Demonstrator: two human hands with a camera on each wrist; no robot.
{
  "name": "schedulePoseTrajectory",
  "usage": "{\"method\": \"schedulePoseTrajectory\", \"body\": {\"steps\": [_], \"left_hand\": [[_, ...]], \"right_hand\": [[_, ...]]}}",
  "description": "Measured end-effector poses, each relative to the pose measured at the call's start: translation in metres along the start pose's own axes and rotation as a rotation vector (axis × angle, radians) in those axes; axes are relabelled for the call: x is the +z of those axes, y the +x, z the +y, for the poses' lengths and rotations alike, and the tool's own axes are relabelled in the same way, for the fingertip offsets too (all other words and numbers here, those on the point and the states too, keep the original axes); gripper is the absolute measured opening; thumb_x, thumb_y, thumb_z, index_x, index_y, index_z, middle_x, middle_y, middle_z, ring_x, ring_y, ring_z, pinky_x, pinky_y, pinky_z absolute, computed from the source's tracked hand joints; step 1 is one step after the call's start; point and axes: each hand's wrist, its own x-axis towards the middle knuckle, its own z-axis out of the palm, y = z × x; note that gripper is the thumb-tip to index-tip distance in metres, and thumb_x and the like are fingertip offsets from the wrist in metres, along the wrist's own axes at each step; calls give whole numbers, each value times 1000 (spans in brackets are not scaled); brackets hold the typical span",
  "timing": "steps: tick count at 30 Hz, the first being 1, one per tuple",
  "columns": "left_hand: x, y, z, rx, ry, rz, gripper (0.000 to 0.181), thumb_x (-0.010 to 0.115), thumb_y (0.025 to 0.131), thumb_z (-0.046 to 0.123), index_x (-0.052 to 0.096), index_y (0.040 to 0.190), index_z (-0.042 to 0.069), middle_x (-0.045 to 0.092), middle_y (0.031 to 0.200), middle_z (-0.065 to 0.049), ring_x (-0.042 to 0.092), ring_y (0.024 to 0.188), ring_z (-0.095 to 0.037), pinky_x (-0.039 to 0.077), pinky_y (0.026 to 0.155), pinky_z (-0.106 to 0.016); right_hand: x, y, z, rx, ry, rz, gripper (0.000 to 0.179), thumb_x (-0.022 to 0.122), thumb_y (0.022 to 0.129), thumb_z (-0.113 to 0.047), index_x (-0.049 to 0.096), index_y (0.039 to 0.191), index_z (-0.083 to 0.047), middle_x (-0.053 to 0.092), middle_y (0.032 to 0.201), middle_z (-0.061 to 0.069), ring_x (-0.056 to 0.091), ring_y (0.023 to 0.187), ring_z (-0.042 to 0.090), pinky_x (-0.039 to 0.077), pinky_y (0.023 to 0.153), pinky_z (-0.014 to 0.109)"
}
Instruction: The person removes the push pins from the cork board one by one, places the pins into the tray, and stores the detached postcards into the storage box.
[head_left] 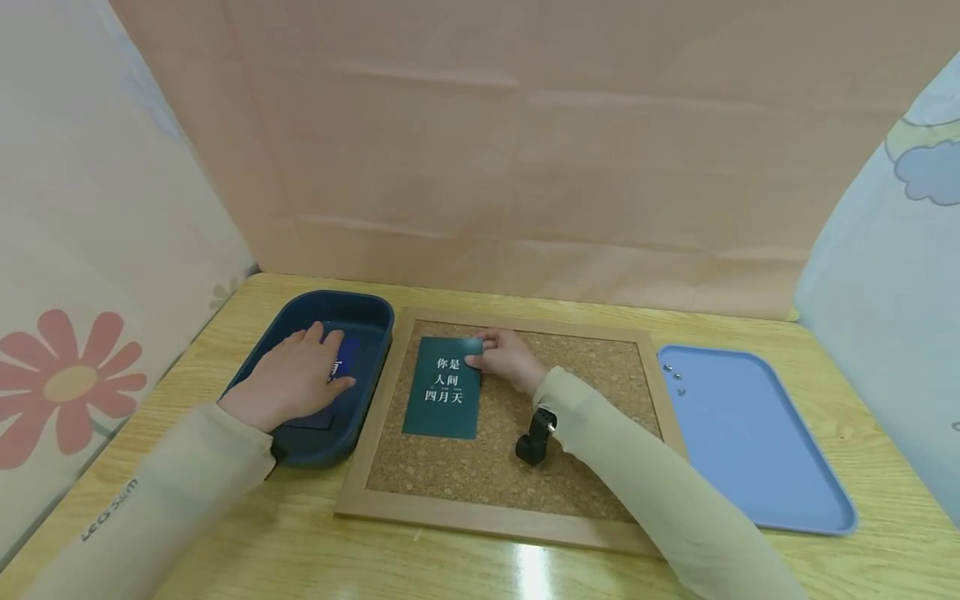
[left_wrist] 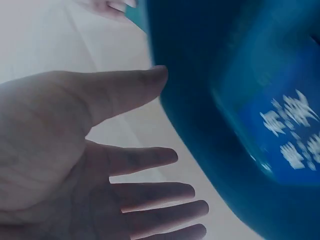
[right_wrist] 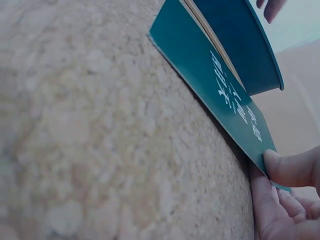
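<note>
My right hand (head_left: 510,360) pinches the upper right corner of a dark green card (head_left: 442,418) with white characters. Thumb on top and fingers beneath, as the right wrist view shows, it holds the card (right_wrist: 200,65) at the cork board (head_left: 570,492); that corner is slightly raised. Over a dark blue tray (head_left: 381,358) at the left hovers my left hand (head_left: 288,375), its fingers spread and nothing held. Inside the tray lies a blue card (left_wrist: 295,135) with white characters, partly covered by that hand in the head view.
The cork board has a wooden frame (head_left: 495,521). To its right lies a light blue tray (head_left: 750,442) with several small silvery pieces (head_left: 678,377) near its upper left corner. A brown sheet (head_left: 525,167) hangs behind the wooden table (head_left: 420,567).
</note>
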Motion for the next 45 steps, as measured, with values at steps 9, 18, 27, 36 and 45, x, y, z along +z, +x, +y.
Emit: {"method": "schedulePoseTrajectory", "body": {"steps": [9,18,27,36,45], "left_hand": [[14,-10,-41,-92,-70,-49,82,76,77,14,30,138,-17,26,132,-53,40,114,-65,44,87,-65],[18,-19,-68,-161,-104,-111,80,62,78,-3,15,140,-21,28,127,-55,52,102,-60,50,76,-59],[18,-20,-84,-192,-138,-191,82,56,79,-7,4,141,-22,50,114,-44,58,95,-46,48,84,-58],[22,-21,-90,-201,-156,-225,82,57,80,-9,3,140,-23,59,87,-29,57,71,-27,53,72,-48],[22,-25,-95,-205,-145,-210,80,57,77,-6,9,139,-24,58,90,-32,56,71,-29,52,73,-50]], "right_hand": [[1,2,3,-11,-4,5,44,66,89,-8,52,130,1,67,109,16,63,84,15,52,74,26],[0,0,3,-12,-3,-5,38,65,90,-7,55,126,-2,68,105,14,63,82,15,52,73,27],[0,1,2,-18,-6,1,37,66,90,-7,56,124,0,68,104,15,62,80,14,50,70,25],[2,2,3,-22,-9,15,37,67,89,-7,56,123,1,69,103,15,61,79,13,49,68,23],[3,3,4,-22,4,5,39,66,89,-7,55,126,0,67,106,15,61,82,14,50,71,24]]}}
